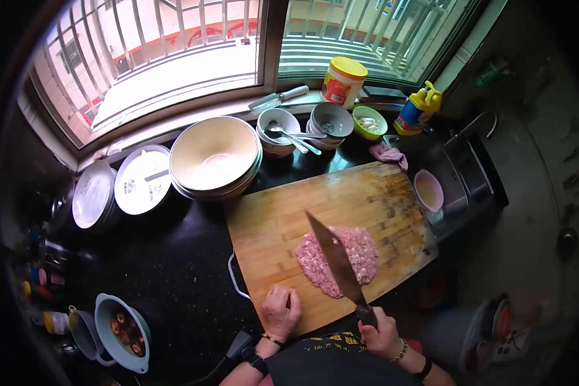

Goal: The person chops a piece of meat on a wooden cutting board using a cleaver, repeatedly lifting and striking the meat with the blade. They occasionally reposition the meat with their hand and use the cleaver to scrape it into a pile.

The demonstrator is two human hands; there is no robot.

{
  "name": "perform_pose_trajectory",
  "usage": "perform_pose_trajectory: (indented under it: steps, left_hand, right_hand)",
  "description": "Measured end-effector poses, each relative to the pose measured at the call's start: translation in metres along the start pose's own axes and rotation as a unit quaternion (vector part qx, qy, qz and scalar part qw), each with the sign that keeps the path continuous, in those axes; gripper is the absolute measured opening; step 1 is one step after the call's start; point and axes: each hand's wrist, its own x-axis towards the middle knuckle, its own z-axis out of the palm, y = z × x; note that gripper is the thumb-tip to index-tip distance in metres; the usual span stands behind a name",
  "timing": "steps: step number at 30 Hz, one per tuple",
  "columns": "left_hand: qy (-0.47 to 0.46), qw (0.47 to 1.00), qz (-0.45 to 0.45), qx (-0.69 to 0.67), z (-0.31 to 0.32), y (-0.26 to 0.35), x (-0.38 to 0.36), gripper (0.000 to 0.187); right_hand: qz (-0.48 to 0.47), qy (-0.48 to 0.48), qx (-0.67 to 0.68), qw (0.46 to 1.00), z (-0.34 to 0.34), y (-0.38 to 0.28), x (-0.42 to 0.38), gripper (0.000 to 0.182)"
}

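Observation:
A flat mound of pink minced meat [311, 260] lies on the wooden cutting board [270, 222]. My right hand [381, 333] is wrapped round the dark handle of a cleaver [338, 260] at the board's near edge. The cleaver's blade crosses over the meat, its tip pointing away from me and to the left. Curled into a fist, my left hand [282, 310] rests on the near left corner of the board, left of the meat, with nothing showing in it.
Behind the board stand a large stacked bowl [215, 154], smaller bowls with spoons [289, 135], a green bowl [369, 122] and a yellow-lidded tub [345, 80]. A sink [460, 170] lies to the right. At lower left sits a blue basin [103, 305] with mushroom-like pieces.

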Motion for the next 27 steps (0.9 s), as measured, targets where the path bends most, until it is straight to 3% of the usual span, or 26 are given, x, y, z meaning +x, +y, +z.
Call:
perform_pose_trajectory:
  steps: [1,3,7,10,13,14,17,23,25,27]
  left_hand:
    - [0.004,1.0,0.004,-0.001,0.0,0.0,0.0,0.009]
    - [0.001,1.0,-0.001,0.005,0.0,0.001,-0.002,0.009]
    - [0.006,1.0,0.015,-0.006,-0.001,0.001,0.0,0.009]
    - [0.005,1.0,0.01,0.012,0.001,-0.001,-0.001,0.008]
    - [0.002,1.0,0.001,0.024,-0.001,0.002,0.0,0.008]
    - [0.003,1.0,0.001,0.025,-0.001,0.002,-0.001,0.008]
    - [0.002,1.0,0.002,0.019,-0.003,0.001,-0.001,0.008]
    - [-0.005,1.0,0.002,0.022,0.0,0.001,-0.002,0.008]
    - [0.021,1.0,0.008,0.016,0.001,0.004,0.0,0.012]
    - [0.026,0.999,0.019,0.011,0.002,0.003,0.002,0.012]
  right_hand:
    - [-0.015,-0.005,-0.072,0.997,0.005,0.001,0.008,0.031]
    - [0.124,-0.118,-0.2,0.965,0.017,0.026,0.017,0.03]
    - [0.131,-0.091,-0.074,0.984,0.006,0.001,0.015,0.029]
    - [0.026,-0.033,-0.041,0.998,-0.002,-0.019,0.012,0.029]
    - [0.049,-0.045,-0.105,0.992,0.015,0.009,0.012,0.028]
    - [0.104,-0.094,-0.15,0.979,0.019,0.017,0.018,0.028]
    - [0.109,-0.097,-0.072,0.987,0.008,0.008,0.019,0.027]
    - [0.005,-0.029,-0.044,0.999,0.011,0.001,0.009,0.028]
    - [0.108,-0.13,-0.188,0.968,0.021,0.022,0.015,0.029]
    - [0.081,-0.106,-0.174,0.976,0.017,0.019,0.017,0.029]
